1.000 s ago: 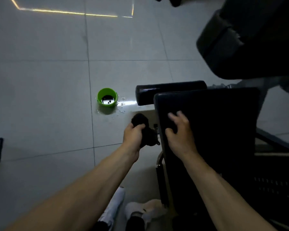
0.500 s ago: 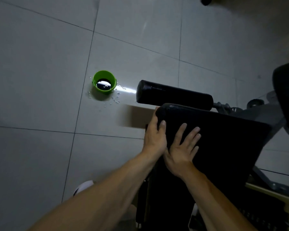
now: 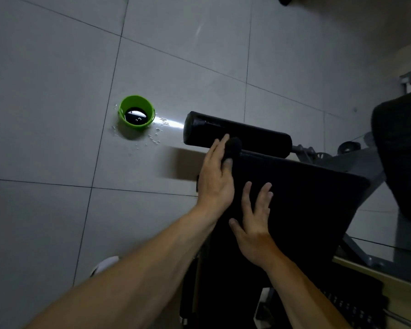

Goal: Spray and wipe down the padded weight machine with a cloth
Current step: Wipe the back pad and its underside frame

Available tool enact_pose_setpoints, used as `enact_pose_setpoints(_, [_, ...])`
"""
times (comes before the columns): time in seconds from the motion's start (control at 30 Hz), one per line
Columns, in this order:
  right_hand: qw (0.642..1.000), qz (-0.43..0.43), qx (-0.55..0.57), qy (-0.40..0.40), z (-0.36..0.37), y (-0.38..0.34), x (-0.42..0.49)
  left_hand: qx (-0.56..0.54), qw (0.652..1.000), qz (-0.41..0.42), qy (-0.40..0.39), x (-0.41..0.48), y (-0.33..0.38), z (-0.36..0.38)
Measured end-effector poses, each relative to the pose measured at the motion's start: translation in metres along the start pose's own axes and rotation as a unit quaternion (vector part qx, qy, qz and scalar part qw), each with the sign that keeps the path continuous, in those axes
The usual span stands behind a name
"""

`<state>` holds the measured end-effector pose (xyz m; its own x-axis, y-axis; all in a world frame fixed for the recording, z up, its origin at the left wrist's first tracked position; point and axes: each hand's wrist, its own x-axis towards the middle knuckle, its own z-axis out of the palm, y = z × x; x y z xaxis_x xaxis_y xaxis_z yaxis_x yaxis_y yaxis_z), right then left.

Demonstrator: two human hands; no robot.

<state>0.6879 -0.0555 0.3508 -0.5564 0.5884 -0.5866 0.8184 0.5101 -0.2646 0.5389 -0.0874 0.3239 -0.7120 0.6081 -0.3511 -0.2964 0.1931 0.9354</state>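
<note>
The left hand [image 3: 215,179] grips a balled dark cloth [image 3: 233,146] at its fingertips, against the top corner of the black pad [image 3: 306,198]. Just right of it, the right hand [image 3: 255,224] lies flat on that pad, fingers spread. Beyond the left hand, a green bucket [image 3: 135,100] stands on the floor [image 3: 57,115].

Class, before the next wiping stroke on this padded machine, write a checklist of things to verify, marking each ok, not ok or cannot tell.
1. Left hand grips dark cloth: ok.
2. Cloth sits at flat pad corner by roller pad: ok.
3. Right hand rests flat on pad, fingers spread: ok.
4. Pad sprayed: cannot tell, too dark.
5. Floor dry around green bucket: not ok, droplets lie there.
</note>
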Motion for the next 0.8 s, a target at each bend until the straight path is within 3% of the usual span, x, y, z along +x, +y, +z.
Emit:
enact_pose_setpoints(0.1, [0.999, -0.012, 0.004, 0.032, 0.005, 0.005, 0.0, -0.003, 0.998, -0.054, 0.025, -0.045, -0.039, -0.002])
enact_pose_setpoints(0.27, [0.995, -0.035, 0.033, 0.092, 0.017, 0.01, -0.002, 0.037, 0.997, -0.065, -0.003, -0.115, -0.094, -0.003])
enact_pose_setpoints(0.43, [0.982, -0.062, 0.015, 0.178, 0.038, 0.03, -0.021, 0.056, 0.997, -0.058, -0.002, -0.091, -0.058, -0.013])
enact_pose_setpoints(0.6, [0.989, -0.012, -0.053, 0.135, 0.115, 0.056, -0.103, 0.05, 0.998, -0.011, 0.039, -0.027, -0.019, -0.007])
enact_pose_setpoints(0.7, [0.992, 0.016, -0.051, 0.113, 0.134, 0.062, -0.116, 0.056, 0.998, 0.025, 0.03, -0.071, -0.056, -0.001])
enact_pose_setpoints(0.8, [0.993, 0.004, -0.059, 0.107, 0.132, 0.069, -0.113, 0.083, 0.996, 0.011, 0.014, -0.131, -0.105, 0.0])
